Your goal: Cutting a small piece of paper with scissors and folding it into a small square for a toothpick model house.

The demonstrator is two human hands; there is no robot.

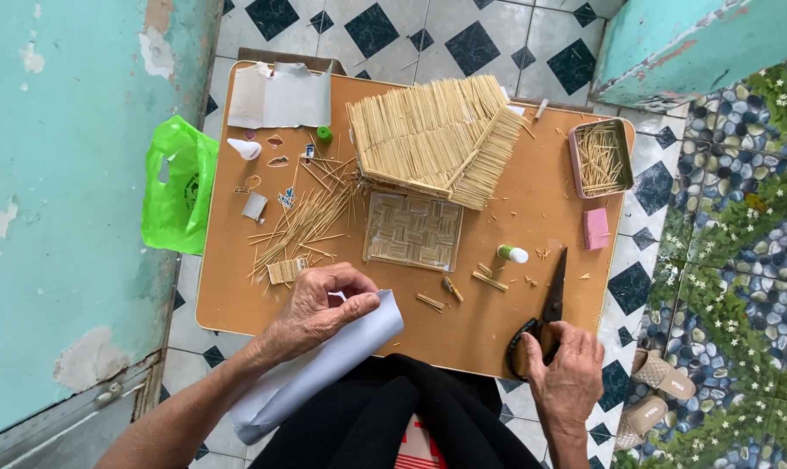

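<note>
A bright green plastic bag (179, 184) hangs crumpled off the left edge of the brown table (532, 217), with dark print on its side. Near the right edge stands an open rectangular tin (601, 158), pinkish outside, filled with thin sticks, and just below it lies a small pink box (595, 228). A small glue bottle (512, 254), white with a green end, lies on its side near the table's middle.

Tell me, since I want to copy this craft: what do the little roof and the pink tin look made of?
Roof: thin pale sticks, probably wood or bamboo, matte, laid in rows. Pink tin: likely painted metal, with thin walls and a slight sheen; it holds more sticks.
</note>
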